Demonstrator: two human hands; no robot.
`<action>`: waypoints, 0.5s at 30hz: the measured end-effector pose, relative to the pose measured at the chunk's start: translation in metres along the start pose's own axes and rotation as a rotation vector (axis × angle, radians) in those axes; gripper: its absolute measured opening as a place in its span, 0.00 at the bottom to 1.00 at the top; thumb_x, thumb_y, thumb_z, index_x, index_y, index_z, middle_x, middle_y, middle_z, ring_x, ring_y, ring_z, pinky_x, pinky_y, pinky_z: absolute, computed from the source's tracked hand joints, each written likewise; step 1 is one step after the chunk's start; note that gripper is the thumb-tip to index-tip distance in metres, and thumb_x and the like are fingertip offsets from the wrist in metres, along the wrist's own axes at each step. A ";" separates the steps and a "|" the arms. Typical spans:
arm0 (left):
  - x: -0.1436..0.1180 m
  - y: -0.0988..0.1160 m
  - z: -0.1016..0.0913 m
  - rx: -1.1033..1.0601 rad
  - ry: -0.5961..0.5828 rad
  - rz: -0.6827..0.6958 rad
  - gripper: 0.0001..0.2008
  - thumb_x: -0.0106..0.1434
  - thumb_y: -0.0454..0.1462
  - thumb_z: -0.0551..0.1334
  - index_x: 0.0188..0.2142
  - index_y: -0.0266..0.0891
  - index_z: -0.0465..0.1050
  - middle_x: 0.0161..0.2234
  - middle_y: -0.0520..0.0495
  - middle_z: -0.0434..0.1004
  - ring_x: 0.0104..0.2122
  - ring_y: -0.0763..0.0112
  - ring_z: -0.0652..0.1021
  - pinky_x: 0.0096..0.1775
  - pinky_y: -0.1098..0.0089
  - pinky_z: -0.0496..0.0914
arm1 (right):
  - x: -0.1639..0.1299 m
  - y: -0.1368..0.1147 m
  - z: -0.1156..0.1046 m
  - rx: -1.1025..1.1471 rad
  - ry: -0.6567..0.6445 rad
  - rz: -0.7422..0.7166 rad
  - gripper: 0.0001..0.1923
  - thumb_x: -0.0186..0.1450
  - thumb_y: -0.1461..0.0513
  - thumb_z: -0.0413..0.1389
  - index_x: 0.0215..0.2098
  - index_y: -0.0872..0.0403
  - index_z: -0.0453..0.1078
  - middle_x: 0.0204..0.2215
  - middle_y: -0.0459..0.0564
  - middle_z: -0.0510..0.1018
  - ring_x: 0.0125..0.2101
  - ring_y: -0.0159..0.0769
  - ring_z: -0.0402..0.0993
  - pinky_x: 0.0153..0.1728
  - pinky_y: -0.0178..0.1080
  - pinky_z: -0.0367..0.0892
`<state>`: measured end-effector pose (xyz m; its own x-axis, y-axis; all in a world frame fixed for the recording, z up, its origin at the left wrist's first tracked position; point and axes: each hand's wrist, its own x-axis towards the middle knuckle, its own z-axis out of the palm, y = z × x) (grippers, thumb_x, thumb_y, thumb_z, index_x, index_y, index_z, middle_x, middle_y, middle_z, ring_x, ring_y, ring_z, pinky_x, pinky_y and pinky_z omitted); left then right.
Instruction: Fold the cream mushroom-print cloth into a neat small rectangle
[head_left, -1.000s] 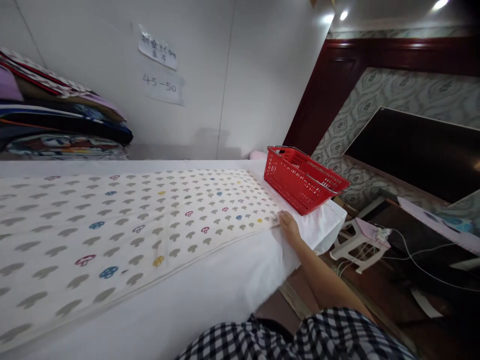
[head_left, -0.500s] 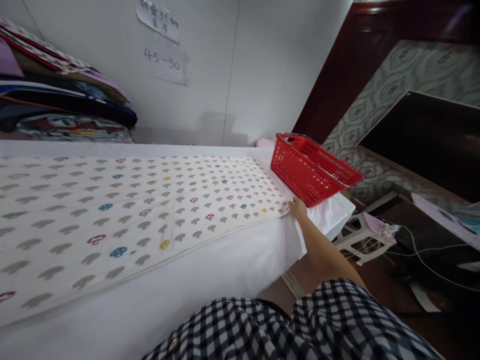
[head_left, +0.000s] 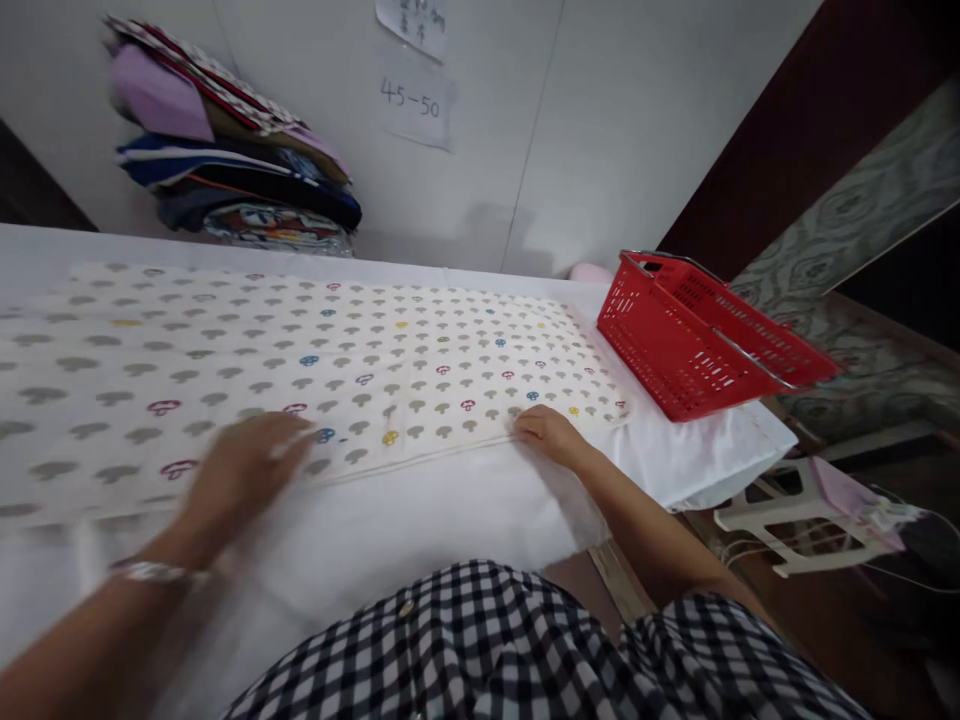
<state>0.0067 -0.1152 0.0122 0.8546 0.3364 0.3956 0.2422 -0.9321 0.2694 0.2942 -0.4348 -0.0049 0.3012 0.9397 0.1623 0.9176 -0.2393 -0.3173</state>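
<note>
Mushroom-print cloth [head_left: 315, 360] lies flat, both hands on its near edge.

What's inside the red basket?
The red basket sits tilted on the white table. Through its slotted wall nothing shows inside, but the bottom is hidden from this angle, so I cannot be sure.
</note>
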 end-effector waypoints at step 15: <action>0.020 0.081 0.080 -0.055 -0.174 0.234 0.13 0.66 0.42 0.52 0.37 0.41 0.74 0.38 0.46 0.74 0.39 0.64 0.70 0.39 0.63 0.64 | -0.007 0.008 0.040 0.037 0.340 -0.001 0.11 0.67 0.63 0.48 0.36 0.53 0.73 0.37 0.53 0.75 0.40 0.40 0.68 0.42 0.44 0.67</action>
<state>0.0803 -0.1943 -0.0278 0.9514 0.0802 0.2973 0.0076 -0.9713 0.2378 0.2890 -0.4336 -0.0456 0.3754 0.8031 0.4628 0.9098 -0.2239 -0.3495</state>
